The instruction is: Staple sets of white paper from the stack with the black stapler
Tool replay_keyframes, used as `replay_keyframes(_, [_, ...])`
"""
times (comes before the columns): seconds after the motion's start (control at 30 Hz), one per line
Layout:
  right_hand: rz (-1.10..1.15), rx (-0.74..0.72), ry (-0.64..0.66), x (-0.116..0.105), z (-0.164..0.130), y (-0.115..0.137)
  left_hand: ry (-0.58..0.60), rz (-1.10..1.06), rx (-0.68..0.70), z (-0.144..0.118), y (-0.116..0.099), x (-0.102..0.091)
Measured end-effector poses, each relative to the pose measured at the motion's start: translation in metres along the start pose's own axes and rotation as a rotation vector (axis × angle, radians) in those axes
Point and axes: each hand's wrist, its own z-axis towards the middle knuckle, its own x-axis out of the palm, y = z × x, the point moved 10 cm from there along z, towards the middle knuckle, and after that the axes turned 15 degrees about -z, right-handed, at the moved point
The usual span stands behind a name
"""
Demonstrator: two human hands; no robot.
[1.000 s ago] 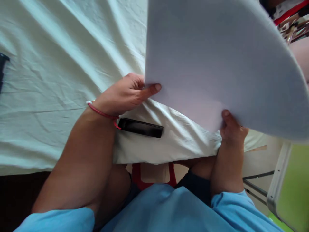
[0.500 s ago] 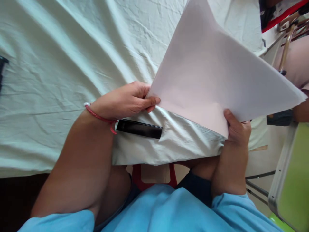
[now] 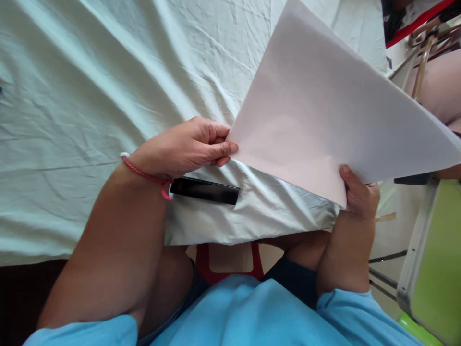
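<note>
A stack of blank white paper is held tilted above the cloth-covered table. My left hand pinches its near left corner between thumb and fingers. Along the near edge, further right, my right hand grips the paper with the thumb on top and the fingers underneath, mostly hidden. Just below my left wrist lies a black stapler-like object on the cloth; its left end is partly covered by my wrist and a red string bracelet.
A pale, wrinkled cloth covers the table, its near edge at my lap. To the right stand a green-topped folding table and another person's leg. A red stool shows between my legs.
The paper has flattened somewhat, its bent far edge now straighter, and moved slightly right with my right hand. My left hand keeps its pinch on the corner.
</note>
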Motion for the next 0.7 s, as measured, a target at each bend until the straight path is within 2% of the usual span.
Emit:
replay_keyframes(0.17, [-0.001,0.011,-0.002,-0.005,0.000,-0.001,0.043,-0.005,0.006,-0.003,-0.003,0.003])
replay_keyframes(0.43, [-0.022,0.052,0.032,-0.017,0.009,-0.008,0.066,0.037,-0.048,-0.003,0.007,0.005])
replay_keyframes(0.6, [-0.027,0.047,0.058,-0.016,0.005,-0.006,0.075,0.123,-0.094,-0.002,0.011,0.010])
replay_keyframes(0.7, [-0.035,0.055,0.059,-0.017,0.002,-0.005,0.077,0.145,-0.071,-0.002,0.007,0.012])
